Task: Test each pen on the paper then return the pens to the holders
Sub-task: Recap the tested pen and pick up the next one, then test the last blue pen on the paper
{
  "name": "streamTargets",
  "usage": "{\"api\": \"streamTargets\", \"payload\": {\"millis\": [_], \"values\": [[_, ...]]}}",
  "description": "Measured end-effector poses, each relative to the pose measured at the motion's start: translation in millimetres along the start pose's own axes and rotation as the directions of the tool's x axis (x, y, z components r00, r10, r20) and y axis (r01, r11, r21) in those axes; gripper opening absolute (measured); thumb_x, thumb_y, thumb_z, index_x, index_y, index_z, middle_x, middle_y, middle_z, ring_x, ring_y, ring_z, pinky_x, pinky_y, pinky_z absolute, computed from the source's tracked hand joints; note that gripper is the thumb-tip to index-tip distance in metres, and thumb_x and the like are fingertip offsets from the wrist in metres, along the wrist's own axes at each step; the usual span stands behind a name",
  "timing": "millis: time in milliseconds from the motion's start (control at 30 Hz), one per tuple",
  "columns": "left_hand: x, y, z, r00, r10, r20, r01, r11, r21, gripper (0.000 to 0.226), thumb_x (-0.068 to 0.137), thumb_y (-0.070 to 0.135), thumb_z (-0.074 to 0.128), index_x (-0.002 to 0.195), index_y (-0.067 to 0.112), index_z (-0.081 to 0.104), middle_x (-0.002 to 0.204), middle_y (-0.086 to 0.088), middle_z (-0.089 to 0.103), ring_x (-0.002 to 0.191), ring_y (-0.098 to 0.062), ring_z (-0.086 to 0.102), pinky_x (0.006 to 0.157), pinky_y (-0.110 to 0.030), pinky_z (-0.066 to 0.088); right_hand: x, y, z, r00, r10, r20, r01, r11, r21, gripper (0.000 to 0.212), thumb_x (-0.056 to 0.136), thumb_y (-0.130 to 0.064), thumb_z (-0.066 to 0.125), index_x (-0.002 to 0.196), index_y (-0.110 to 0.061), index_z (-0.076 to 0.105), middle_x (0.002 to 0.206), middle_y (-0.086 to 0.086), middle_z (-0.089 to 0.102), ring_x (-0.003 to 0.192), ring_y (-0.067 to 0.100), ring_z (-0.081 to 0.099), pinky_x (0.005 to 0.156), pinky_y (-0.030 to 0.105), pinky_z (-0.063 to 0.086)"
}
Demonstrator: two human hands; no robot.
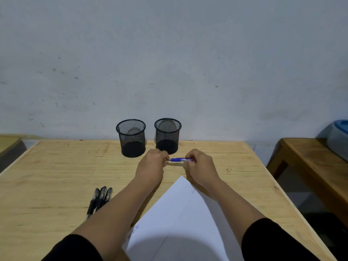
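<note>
Blue pen (178,159): held level above the table (56,166), just in front of the right holder (167,135), between both hands. Left hand (151,163): curled, pinching the pen's left end. Right hand (200,167): curled, gripping the right end of the barrel. Likely uncapping or recapping; cannot tell which, nor whether a cap is present at the left fingers.

Left holder (131,137): black mesh, upright, just beside the right one, apart from it; both apparently without pens.

Black pens (100,199): three, lying side by side on the table, left of the paper, partly hidden by the left forearm.

Paper (178,213): white sheet, corner pointing toward the hands; faint blue scribbles near the left edge, a small mark near the right edge.

Handling notes, as judgement: pull or push straight along the barrel, no twisting sideways; keep the right grip firm near the middle. If uncapping, bring the tip down onto a bare part of the sheet and make a short stroke. If capping, seat fully, then drop tip-down into a holder without knocking it.
</note>
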State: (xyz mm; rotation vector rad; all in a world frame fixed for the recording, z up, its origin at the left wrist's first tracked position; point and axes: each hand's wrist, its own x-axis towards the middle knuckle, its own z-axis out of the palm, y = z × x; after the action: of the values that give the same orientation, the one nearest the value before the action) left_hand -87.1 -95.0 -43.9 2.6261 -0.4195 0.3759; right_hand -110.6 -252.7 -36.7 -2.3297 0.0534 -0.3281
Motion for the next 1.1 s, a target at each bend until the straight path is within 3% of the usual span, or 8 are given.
{"api": "streamTargets", "payload": {"millis": [133, 233, 500, 600, 733, 867, 1000, 1100], "values": [[-14.1, 14.8, -25.6, 0.993, -0.007, -0.12, -0.022, 0.972, -0.233, 0.018, 0.088, 0.009, 0.054, 0.095, 0.018, 0.068, 0.091, -0.004, 0.065, 0.086, -0.018, 0.057, 0.078, -0.033, 0.049, -16.5, -18.1, -17.6, 0.976, 0.21, -0.058, -0.136, 0.796, 0.589, 0.009, 0.084, -0.011, 0.066, 0.092, -0.013, 0.064, 0.075, -0.006, 0.059, 0.077, 0.013, 0.057, 0.07, 0.018, 0.045], [-30.8, 31.1, -42.2, 0.985, -0.004, -0.173, -0.053, 0.945, -0.323, 0.017, 0.087, 0.009, 0.058, 0.094, 0.019, 0.069, 0.091, -0.002, 0.068, 0.087, -0.016, 0.059, 0.08, -0.029, 0.047, -34.8, -34.8, -24.8, 0.972, 0.233, -0.025, -0.133, 0.636, 0.76, 0.006, 0.086, -0.009, 0.062, 0.09, -0.013, 0.065, 0.07, -0.002, 0.059, 0.076, 0.015, 0.059, 0.08, 0.029, 0.051], [-58.9, 55.8, -96.7, 0.969, -0.075, -0.234, -0.061, 0.849, -0.525, 0.025, 0.081, 0.024, 0.068, 0.105, 0.017, 0.066, 0.099, 0.001, 0.069, 0.087, -0.007, 0.061, 0.08, -0.011, 0.042, -71.0, -84.5, -44.7, 0.99, -0.01, -0.144, 0.089, 0.826, 0.557, 0.012, 0.093, -0.017, 0.048, 0.089, -0.016, 0.059, 0.078, -0.009, 0.067, 0.081, 0.018, 0.064, 0.079, 0.034, 0.052], [-64.6, 61.6, -118.4, 0.963, -0.069, -0.261, -0.089, 0.832, -0.547, 0.028, 0.084, 0.024, 0.063, 0.112, 0.021, 0.063, 0.107, 0.004, 0.068, 0.094, -0.006, 0.062, 0.087, -0.019, 0.045, -85.1, -94.9, -50.5, 0.986, -0.159, -0.06, 0.169, 0.913, 0.372, 0.015, 0.094, -0.018, 0.045, 0.09, -0.016, 0.059, 0.073, -0.012, 0.062, 0.072, 0.005, 0.058, 0.074, 0.024, 0.047], [-80.5, 61.5, -130.4, 0.973, -0.05, -0.226, -0.089, 0.822, -0.563, 0.021, 0.085, 0.02, 0.062, 0.105, 0.025, 0.067, 0.091, 0.013, 0.068, 0.082, 0.006, 0.06, 0.07, 0.002, 0.039, -101.7, -101.2, -52.3, 0.971, -0.238, -0.014, 0.234, 0.94, 0.247, 0.019, 0.095, -0.022, 0.047, 0.092, -0.02, 0.065, 0.072, -0.005, 0.061, 0.065, 0.002, 0.053, 0.061, 0.013, 0.04], [-94.7, 50.0, -132.9, 0.978, -0.126, -0.165, -0.004, 0.783, -0.622, 0.007, 0.083, 0.018, 0.065, 0.086, 0.023, 0.064, 0.075, 0.015, 0.065, 0.073, 0.002, 0.06, 0.067, -0.003, 0.041, -112.3, -103.2, -55.8, 0.971, -0.232, 0.057, 0.206, 0.935, 0.288, 0.015, 0.091, -0.023, 0.055, 0.089, -0.02, 0.069, 0.066, -0.007, 0.063, 0.06, -0.001, 0.057, 0.061, 0.011, 0.043], [-106.8, 38.4, -131.4, 0.987, -0.153, -0.043, 0.078, 0.704, -0.706, 0.012, 0.085, 0.013, 0.062, 0.078, 0.022, 0.059, 0.071, 0.004, 0.067, 0.071, -0.011, 0.066, 0.074, -0.027, 0.054, -116.4, -102.8, -61.5, 0.962, -0.204, 0.182, 0.141, 0.94, 0.311, 0.013, 0.086, -0.023, 0.063, 0.093, -0.015, 0.071, 0.066, -0.005, 0.068, 0.056, 0.005, 0.061, 0.061, 0.019, 0.05], [-111.3, 23.6, -130.7, 0.965, -0.252, -0.07, 0.109, 0.632, -0.767, 0.019, 0.087, 0.011, 0.059, 0.076, 0.026, 0.061, 0.072, 0.002, 0.068, 0.065, -0.008, 0.065, 0.072, -0.024, 0.055, -117.3, -99.5, -69.3, 0.945, -0.15, 0.29, 0.039, 0.933, 0.358, 0.015, 0.083, -0.018, 0.068, 0.096, -0.013, 0.071, 0.064, -0.003, 0.07, 0.055, 0.007, 0.062, 0.056, 0.018, 0.05]]}}
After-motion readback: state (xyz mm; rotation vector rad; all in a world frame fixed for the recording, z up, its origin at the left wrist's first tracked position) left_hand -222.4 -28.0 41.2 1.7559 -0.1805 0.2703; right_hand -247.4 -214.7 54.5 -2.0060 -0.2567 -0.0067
